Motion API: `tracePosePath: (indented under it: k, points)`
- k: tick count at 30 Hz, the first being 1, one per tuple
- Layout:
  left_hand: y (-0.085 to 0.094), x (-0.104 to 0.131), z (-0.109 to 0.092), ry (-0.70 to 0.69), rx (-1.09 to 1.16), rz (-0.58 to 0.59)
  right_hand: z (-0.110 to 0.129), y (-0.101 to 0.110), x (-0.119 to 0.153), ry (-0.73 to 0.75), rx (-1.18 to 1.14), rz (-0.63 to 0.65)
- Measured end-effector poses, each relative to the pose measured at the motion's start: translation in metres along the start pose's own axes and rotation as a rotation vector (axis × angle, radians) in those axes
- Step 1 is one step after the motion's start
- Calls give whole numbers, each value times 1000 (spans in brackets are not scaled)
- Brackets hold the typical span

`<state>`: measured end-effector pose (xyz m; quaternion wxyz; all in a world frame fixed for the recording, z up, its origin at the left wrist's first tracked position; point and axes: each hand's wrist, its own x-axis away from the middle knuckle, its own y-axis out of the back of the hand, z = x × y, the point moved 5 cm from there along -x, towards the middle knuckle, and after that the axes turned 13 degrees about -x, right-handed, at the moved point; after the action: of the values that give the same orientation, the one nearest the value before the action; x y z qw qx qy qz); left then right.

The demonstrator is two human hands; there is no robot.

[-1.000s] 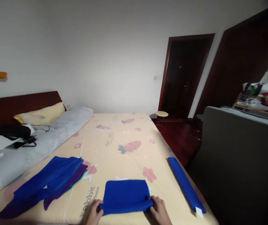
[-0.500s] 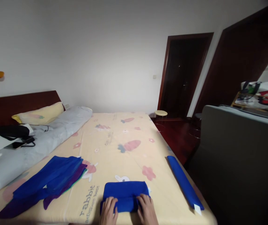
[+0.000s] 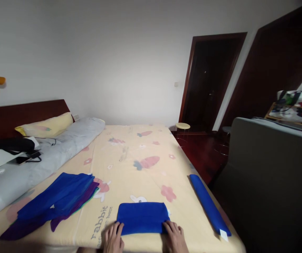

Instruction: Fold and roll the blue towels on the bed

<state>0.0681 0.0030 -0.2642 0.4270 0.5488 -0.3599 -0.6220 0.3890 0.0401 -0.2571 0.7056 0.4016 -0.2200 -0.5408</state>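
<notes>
A folded blue cloth (image 3: 143, 218) lies flat as a neat rectangle near the front edge of the bed. At its left front corner, my left hand (image 3: 113, 239) has its fingers curled round the side edge. My right hand (image 3: 176, 238) does the same at the right front corner, its fingertips bent over the edge. To the left, a loose pile of cloths (image 3: 58, 195) is spread out, blue on top with purple and green edges showing below. A long blue roll (image 3: 210, 205) with a white tag lies along the bed's right side.
The bed (image 3: 142, 182) has a printed cream sheet. A grey bolster-like quilt (image 3: 47, 163), a yellow pillow (image 3: 47, 125) and a phone (image 3: 23, 160) are on the left. A round stool (image 3: 182, 125) stands beyond the right edge, near a dark grey panel (image 3: 269, 182).
My hands have moved outward from the cloth's front part to its two front corners. The cloth, creased across before, now lies flatter and smoother.
</notes>
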Motion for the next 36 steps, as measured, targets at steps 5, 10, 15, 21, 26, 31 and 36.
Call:
tracePosePath:
  k: [5,10,15,21,26,31,36]
  points:
    - [4,-3,13,-19,57,111,-10,2,2,-2,24,-41]
    - [4,-18,16,24,125,151,3,13,-11,-19,13,-158]
    - [11,-23,29,34,361,154,16,39,-13,-13,-128,-157]
    - [-2,-28,46,260,688,82,9,42,-22,-173,-224,-225]
    - [-12,-36,45,355,518,-89,-2,31,-38,-209,-140,-278]
    - [8,-40,24,359,183,-179,4,29,-43,-223,-102,-433]
    - [29,-42,-41,10,237,-245,75,20,-46,51,-237,-287]
